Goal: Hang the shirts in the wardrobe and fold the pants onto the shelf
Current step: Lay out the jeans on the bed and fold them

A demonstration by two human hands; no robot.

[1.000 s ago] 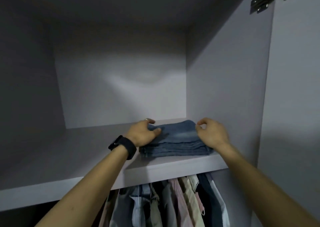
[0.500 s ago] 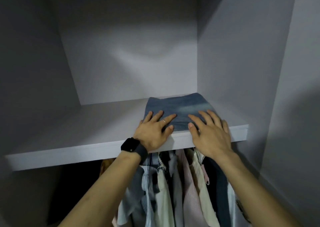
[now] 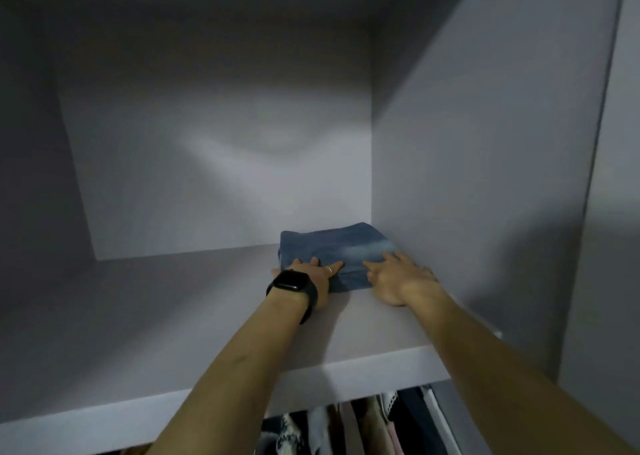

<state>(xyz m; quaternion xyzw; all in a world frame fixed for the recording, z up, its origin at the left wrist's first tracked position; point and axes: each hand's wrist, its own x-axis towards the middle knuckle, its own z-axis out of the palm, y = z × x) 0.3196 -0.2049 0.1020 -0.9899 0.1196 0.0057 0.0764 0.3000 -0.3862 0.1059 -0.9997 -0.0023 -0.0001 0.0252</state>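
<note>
Pants (image 3: 332, 248): folded blue denim stack, flat on the shelf, in the back right corner.

Left fingers (image 3: 335, 266) are straight and spread, lying on the stack's front edge. I see no curl and no pinch. There's a thin ring (image 3: 329, 270) on one of them. Right fingers (image 3: 375, 266) are also extended, flat on the front right part of the stack. Both palms are down and neither is gripping.

The left hand (image 3: 313, 278) is at the stack's front left corner with its heel on the shelf board. The right hand (image 3: 394, 279) is beside it, with a strip of denim showing between them. There's a black smartwatch (image 3: 292, 286) on the left wrist. Both forearms are bare and reach in over the front lip.

The shelf (image 3: 173, 316) is a pale grey board, front edge lit. The stack's right side runs along the wardrobe side wall (image 3: 467, 177); I can't tell if it's touching. Its far edge is close to the back panel (image 3: 225, 177).

Hanging clothes (image 3: 349, 427) show under the shelf: mixed light and dark fabrics, packed tight.
</note>
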